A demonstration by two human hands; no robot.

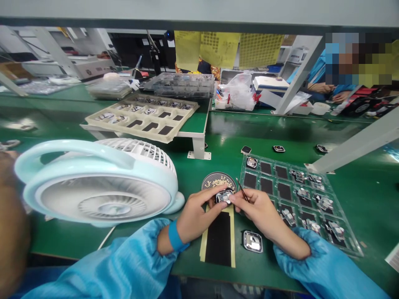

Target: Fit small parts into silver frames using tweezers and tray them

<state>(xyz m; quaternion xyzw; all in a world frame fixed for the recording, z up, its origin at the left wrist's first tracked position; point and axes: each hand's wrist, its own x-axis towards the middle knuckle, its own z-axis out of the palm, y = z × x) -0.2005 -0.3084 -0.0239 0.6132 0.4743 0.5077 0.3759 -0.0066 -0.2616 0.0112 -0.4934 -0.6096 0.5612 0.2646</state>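
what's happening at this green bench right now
A person in blue sleeves holds a small black and silver electronic module in the left hand, while the right hand holds thin tweezers beside it. A clear compartment tray of similar parts lies to the right, a pale blue fan to the left.

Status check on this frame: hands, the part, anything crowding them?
Left hand grips small module. Right hand pinches tweezers at it. Black strip below; desk fan close on the left, clear tray on the right.
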